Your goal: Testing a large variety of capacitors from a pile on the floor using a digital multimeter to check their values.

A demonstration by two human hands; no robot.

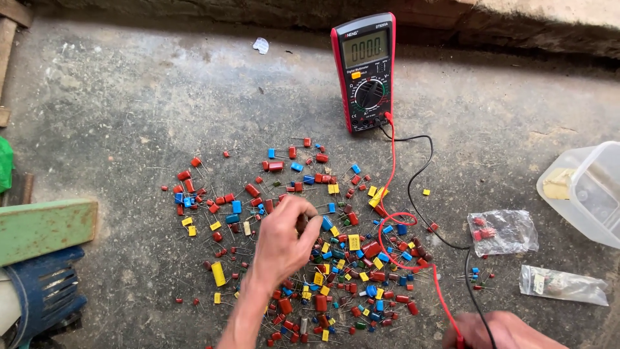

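Nearest me, the right hand [500,331] grips the red and black probe leads [452,317] at the frame's bottom edge. The left hand [282,238] pinches a small dark capacitor [301,223] over the scattered capacitors [336,258] on the concrete floor [129,116]. Two plastic bags [502,231] and a clear tub [591,190] lie rightward. Farthest stands the red multimeter [365,71].

Left hand [282,240] pinches a dark capacitor [301,224]; right hand [504,331] holds both probe leads [413,213].
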